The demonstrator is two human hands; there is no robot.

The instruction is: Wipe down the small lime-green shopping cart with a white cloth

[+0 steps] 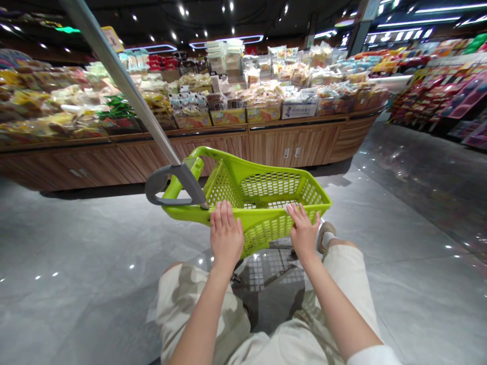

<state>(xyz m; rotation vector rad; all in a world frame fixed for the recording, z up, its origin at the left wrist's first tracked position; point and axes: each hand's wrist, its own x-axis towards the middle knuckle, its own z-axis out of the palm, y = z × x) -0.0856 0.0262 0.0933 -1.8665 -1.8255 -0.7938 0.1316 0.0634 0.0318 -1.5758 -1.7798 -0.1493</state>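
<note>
A lime-green plastic shopping basket (266, 175) with mesh walls stands on the grey floor in front of me, and nothing shows inside it. A grey pull handle (125, 83) rises from its left end toward the upper left. My left hand (225, 234) lies on the near rim, fingers stretched flat over the edge. My right hand (303, 230) rests on the same rim further right, fingers spread. My knees in light trousers show below the basket.
A long wooden display counter (266, 144) piled with packaged snacks runs across the back. More shelves of colourful goods (441, 91) stand at the right. Glossy grey floor tiles (76, 243) spread to the left and right of me.
</note>
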